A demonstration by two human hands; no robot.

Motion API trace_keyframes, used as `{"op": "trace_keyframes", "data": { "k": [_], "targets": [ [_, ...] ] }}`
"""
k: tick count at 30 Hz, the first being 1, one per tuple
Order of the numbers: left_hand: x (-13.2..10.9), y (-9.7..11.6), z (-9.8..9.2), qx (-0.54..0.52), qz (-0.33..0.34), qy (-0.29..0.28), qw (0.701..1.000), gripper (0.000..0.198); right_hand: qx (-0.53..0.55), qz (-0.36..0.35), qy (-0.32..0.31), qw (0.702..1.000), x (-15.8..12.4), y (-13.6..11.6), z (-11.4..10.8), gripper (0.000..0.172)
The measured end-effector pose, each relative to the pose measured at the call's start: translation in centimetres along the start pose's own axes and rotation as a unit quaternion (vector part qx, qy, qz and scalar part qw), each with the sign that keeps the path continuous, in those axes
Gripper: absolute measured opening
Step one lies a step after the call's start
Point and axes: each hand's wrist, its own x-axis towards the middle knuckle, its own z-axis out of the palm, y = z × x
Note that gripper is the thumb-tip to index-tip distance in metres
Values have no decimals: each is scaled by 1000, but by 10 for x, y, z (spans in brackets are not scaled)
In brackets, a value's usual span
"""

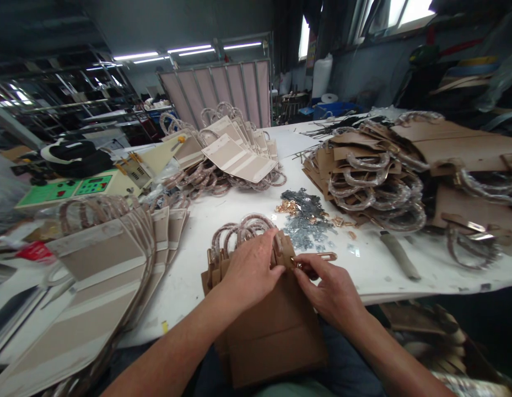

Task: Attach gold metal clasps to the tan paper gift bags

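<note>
A stack of brown bag panels (276,336) with plastic-wrapped handles (256,221) leans over my lap against the table edge. My left hand (253,262) is closed over the top edge of the front panel, thumb on its face. My right hand (330,284) pinches a small gold-coloured metal piece (295,261) at the panel's upper right corner; the fingers partly cover it. A longer gold-coloured metal loop (328,256) shows just behind the right fingers. Beyond the hands lie a heap of grey metal plates (303,226) and a small pile of gold-coloured fittings (287,207).
More brown panels with wrapped handles (363,176) are piled on the right, near a grey-handled tool (400,255). Beige panels (111,275) stand on the left, and others (239,157) lie at the back. A machine with a green control panel (69,187) sits at left.
</note>
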Motion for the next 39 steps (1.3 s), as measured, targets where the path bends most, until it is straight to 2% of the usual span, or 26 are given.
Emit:
{"op": "trace_keyframes", "data": {
  "k": [7,12,17,20,26,31,36,37,39],
  "targets": [
    [1,0,2,-11,-30,-39,999,90,-11,23,-22,999,2,-4,1,20],
    [1,2,5,-55,-22,2,998,83,8,25,-27,999,7,-7,5,19],
    [2,7,5,-158,-55,17,986,72,-16,24,-58,998,15,-12,-2,17],
    [2,8,8,-183,-60,34,981,68,-37,9,-72,997,18,-16,-6,16],
    [0,3,14,-192,-18,62,979,66,-30,-6,-77,997,19,-16,-5,15],
    [-2,3,15,-160,44,79,983,67,55,27,-66,996,20,-14,-3,14],
    [-5,2,14,-144,76,82,983,66,82,65,-78,992,25,-17,-6,9],
    [-6,1,13,-146,82,83,982,66,94,79,-77,989,26,-17,-8,13],
    [-10,0,10,-155,102,85,979,64,123,105,-83,983,28,-17,-14,34]
  ]
}}
